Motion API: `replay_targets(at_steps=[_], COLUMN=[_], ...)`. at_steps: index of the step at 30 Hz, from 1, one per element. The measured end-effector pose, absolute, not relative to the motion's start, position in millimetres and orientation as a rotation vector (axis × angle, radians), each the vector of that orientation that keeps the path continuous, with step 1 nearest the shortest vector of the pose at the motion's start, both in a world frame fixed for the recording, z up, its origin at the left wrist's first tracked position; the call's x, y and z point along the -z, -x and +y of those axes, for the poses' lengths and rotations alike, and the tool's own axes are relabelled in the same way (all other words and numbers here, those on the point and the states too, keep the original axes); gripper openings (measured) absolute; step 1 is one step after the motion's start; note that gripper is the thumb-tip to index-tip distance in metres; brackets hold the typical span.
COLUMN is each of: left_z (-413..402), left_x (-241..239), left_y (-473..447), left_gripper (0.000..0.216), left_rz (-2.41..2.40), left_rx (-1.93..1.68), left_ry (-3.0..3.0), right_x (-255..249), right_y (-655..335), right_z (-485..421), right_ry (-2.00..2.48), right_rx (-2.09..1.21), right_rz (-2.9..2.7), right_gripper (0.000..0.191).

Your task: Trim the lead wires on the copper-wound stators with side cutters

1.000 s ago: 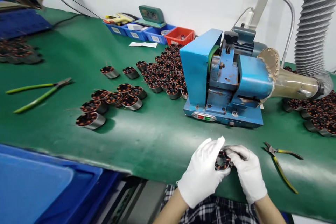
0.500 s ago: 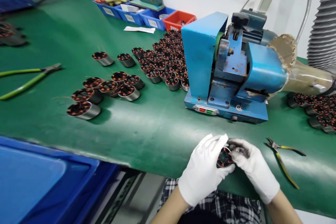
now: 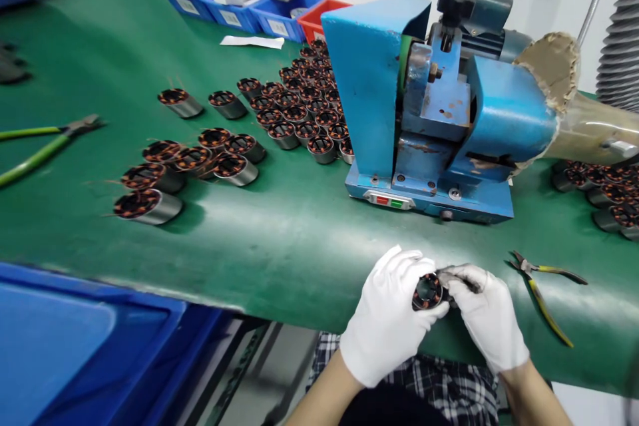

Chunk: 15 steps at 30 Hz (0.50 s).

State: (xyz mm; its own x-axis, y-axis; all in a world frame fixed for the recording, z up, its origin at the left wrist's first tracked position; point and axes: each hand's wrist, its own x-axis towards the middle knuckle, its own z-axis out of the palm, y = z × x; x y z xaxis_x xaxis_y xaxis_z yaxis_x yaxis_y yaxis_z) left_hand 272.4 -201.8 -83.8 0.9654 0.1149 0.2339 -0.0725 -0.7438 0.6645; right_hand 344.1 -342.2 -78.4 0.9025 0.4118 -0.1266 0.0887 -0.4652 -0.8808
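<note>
A round motor stator [image 3: 428,292] with copper windings and a dark ring is gripped in my left hand [image 3: 387,313], its open end facing up toward me. White gloves cover both hands. The fingers of my right hand [image 3: 482,306] are pinched together at the stator's right rim; their glove tips are stained dark. Whatever lies between those fingers is too small to make out. Both hands are above the front edge of the green table. To the right of my right hand lies a pair of cutting pliers [image 3: 542,293] with yellow-green handles, its jaws apart.
Behind my hands stands a blue machine [image 3: 429,120] with red and green buttons. Stators [image 3: 299,110] stand in rows at its left; a looser group [image 3: 190,163] sits further left, near green-handled pliers [image 3: 54,140]. More stators [image 3: 609,196] are at right. A blue bin [image 3: 90,346] is front left.
The view has shifted slightly. The stator in my left hand has turned so its open end shows more fully. My right fingers have moved and closed into a pinch at its rim.
</note>
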Motion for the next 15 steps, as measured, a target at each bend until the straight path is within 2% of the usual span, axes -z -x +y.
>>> replay_targets(at_steps=[4, 9, 11, 13, 15], left_z=[-200.2, -200.9, -202.8, -205.1, -206.8], left_x=[81.1, 74.2, 67.7, 60.3, 54.2], left_y=[-273.5, -270.1, -266.6, -263.9, -264.1], left_gripper=[0.038, 0.041, 0.056, 0.084, 0.103], left_rz=[0.044, 0.082, 0.094, 0.064, 0.032], left_rx=[-0.287, -0.222, -0.214, -0.229, -0.157], left_ry=[-2.359, -2.401, -2.418, -2.404, -2.371], right_x=[79.1, 60.2, 48.3, 43.1, 47.9], right_y=[-369.7, -380.8, -365.2, -345.9, -331.8], right_z=[-349.8, -387.6, -396.1, -395.4, -387.8], right_ry=[2.092, 2.150, 2.150, 2.157, 2.215], right_rx=[-0.303, 0.098, 0.177, 0.135, 0.042], right_rz=[-0.339, -0.169, -0.437, -0.934, -1.315], right_gripper=[0.010, 0.018, 0.017, 0.032, 0.045])
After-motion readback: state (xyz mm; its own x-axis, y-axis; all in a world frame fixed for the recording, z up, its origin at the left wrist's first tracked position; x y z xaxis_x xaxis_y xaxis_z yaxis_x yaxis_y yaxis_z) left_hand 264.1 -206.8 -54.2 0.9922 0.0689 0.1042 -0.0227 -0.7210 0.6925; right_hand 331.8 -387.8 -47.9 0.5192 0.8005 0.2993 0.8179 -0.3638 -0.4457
